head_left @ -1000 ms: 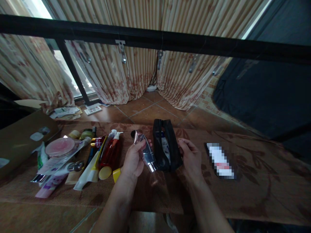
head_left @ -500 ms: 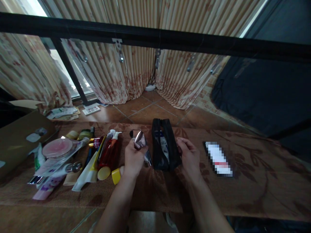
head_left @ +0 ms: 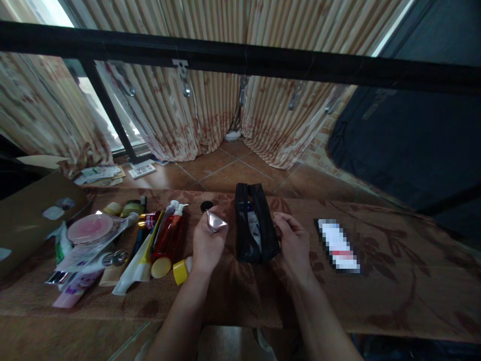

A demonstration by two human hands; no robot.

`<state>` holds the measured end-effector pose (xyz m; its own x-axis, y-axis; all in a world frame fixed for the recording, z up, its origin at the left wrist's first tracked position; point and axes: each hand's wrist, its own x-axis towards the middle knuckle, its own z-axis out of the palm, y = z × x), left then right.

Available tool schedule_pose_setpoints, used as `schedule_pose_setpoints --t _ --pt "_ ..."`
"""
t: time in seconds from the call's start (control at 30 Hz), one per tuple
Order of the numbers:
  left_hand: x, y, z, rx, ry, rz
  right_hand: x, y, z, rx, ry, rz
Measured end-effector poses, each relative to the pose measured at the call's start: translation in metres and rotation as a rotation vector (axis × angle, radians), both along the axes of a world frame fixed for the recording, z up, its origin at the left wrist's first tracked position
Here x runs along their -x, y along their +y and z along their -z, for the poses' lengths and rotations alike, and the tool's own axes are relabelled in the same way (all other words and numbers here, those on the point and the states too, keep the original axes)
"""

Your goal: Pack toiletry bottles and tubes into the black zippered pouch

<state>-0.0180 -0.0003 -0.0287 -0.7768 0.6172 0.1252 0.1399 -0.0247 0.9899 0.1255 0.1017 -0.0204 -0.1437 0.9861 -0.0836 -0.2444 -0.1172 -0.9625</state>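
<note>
Left hand [head_left: 206,245] has tipped the silver tube [head_left: 215,221] upright since a second ago, fingers wrapped round it. Right hand [head_left: 294,243] pinches the black pouch [head_left: 254,229] edge; bare mat [head_left: 394,281] right.

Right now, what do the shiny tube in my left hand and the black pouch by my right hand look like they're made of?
The silver tube looks like metallic foil or laminated plastic: its crimped end is creased and throws bright reflections. The black pouch looks like soft matte fabric, possibly nylon: it sags open and shows no shine. The dim light leaves both uncertain.
</note>
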Motion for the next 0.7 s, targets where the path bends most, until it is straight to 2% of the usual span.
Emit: schedule_pose_setpoints --t 0.2,0.37,0.53,0.7 --pt "0.006 -0.004 -0.007 -0.01 -0.138 -0.015 0.0 -0.001 -0.003 0.003 -0.006 0.006" --pt "0.01 -0.011 -0.016 -0.046 -0.208 0.035 0.001 -0.001 -0.004 0.014 -0.013 0.008" --pt "0.016 -0.02 -0.025 -0.16 -0.321 0.105 0.001 -0.001 -0.004 -0.014 -0.04 0.02" --pt "0.027 -0.028 -0.033 -0.306 -0.441 0.115 0.0 0.0 -0.003 -0.002 -0.027 0.01"
